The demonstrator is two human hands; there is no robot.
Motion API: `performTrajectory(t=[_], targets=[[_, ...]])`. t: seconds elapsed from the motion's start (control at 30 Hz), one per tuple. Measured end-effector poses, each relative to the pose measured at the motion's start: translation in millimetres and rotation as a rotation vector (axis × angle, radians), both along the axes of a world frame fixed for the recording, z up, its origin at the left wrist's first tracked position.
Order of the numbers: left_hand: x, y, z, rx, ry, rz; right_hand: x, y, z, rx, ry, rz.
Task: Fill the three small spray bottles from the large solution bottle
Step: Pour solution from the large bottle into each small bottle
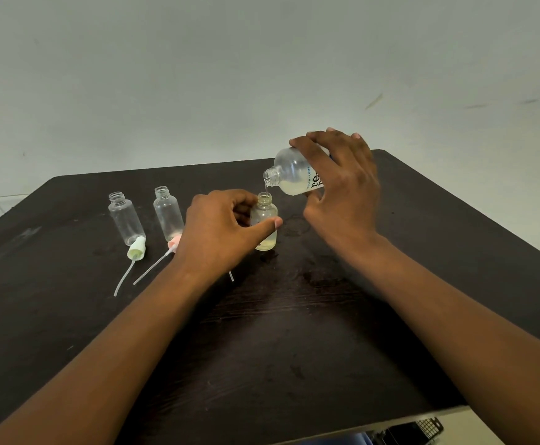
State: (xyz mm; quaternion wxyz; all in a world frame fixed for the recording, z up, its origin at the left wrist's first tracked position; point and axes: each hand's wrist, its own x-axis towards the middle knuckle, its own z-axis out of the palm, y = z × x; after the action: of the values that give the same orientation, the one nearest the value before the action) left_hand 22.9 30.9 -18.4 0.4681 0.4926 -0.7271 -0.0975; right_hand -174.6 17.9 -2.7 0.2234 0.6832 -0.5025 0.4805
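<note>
Head view, right grip: my right hand [342,184] clasps the tilted large solution bottle [289,176], trickling.
Left grip: my left hand [222,231] pinches the rightmost spray bottle [265,224] upright on the counter [294,332].
Risk: narrow neck; stream may miss, or overflow.
Waiting: two empty spray bottles [126,218], well left.

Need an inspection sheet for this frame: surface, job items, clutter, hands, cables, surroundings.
Surface: dark table, faint smudges near the pour spot.
Job's things: large solution bottle tilted, thin stream running into the right spray bottle, which holds pale liquid. Middle spray bottle and left spray bottle upright, uncapped, look empty. Green spray cap and pink spray cap lie in front with dip tubes.
Clutter: nothing seen.
Grippers: left hand steadies the right spray bottle; right hand holds the large solution bottle.
Cables: nothing seen.
Surroundings: plain wall; dark item below the table edge, unclear.
</note>
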Motion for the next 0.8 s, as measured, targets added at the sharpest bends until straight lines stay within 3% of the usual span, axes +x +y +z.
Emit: performTrajectory(t=[0.8], targets=[[-0.2,2.4,2.2,0.01,-0.016,0.01,0.1,1.1,0.0,0.008,0.008,0.01]])
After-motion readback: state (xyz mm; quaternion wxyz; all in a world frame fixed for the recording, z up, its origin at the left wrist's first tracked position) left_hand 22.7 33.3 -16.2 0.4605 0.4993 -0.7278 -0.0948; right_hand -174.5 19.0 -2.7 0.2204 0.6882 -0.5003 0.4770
